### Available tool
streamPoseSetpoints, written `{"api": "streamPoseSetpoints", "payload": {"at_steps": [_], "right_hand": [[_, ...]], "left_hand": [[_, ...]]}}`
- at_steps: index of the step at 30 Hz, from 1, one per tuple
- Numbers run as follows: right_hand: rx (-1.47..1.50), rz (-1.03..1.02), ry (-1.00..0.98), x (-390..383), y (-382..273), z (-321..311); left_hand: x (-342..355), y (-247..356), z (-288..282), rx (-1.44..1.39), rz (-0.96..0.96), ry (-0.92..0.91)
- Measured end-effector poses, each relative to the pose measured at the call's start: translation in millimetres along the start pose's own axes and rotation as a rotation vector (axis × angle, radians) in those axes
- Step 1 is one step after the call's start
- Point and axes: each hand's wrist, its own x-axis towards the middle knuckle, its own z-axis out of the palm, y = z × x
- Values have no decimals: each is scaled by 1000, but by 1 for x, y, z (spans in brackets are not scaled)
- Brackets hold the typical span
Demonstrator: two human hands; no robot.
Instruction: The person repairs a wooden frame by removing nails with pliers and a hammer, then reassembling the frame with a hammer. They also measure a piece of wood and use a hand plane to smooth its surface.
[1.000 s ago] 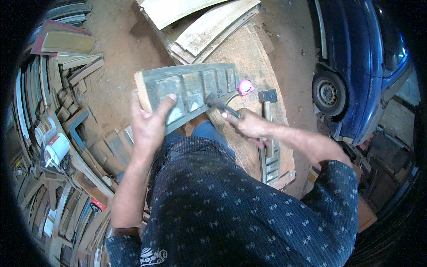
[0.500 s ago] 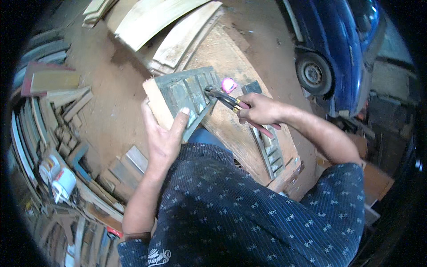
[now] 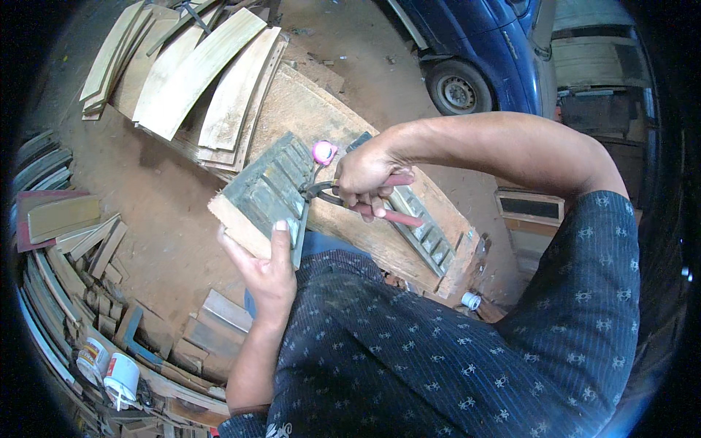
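My left hand (image 3: 264,274) grips a dark green slatted wood panel (image 3: 266,186) by its pale, rough-cut end, thumb on the painted face and fingers underneath. The panel is held tilted over the near side of a wooden bench. In my right hand (image 3: 367,174) is a pair of pliers (image 3: 327,192) with red handles. Their jaws meet the panel's right edge; whether they bite on anything there is too small to tell. The handles stand apart, with my fingers curled around them. Just beyond the jaws lies a pink tape measure (image 3: 323,152).
On the workbench (image 3: 343,226) a second slatted piece (image 3: 431,244) lies to the right. Pale curved boards (image 3: 201,73) are stacked at its far left end. A blue vehicle (image 3: 485,44) stands beyond. Wood offcuts (image 3: 102,255) and white buckets (image 3: 122,379) are on the left.
My right elbow has swung up and outward, and the hand has rolled over the pliers. Their handles are spread wider. The panel stays in my left hand while the whole view has shifted.
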Motion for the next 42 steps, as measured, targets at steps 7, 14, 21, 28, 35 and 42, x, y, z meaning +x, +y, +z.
{"api": "streamPoseSetpoints", "payload": {"at_steps": [7, 14, 21, 28, 35, 42], "right_hand": [[41, 85, 34, -8, -31, 3], [-173, 141, 110, -18, -62, 21], [1, 107, -7, -23, -66, 35], [135, 132, 230, -20, -49, 46], [194, -212, 126, 37, 2, 28], [159, -504, 188, 80, 24, 17]], "left_hand": [[-8, -9, -5, 23, 6, 32], [-18, -7, 4, -71, -56, 33], [-25, -9, 9, -143, -87, 15], [-21, -10, -1, -174, -136, 52], [4, -29, -51, 111, -187, 198], [21, -43, -84, -146, -247, 302]]}}
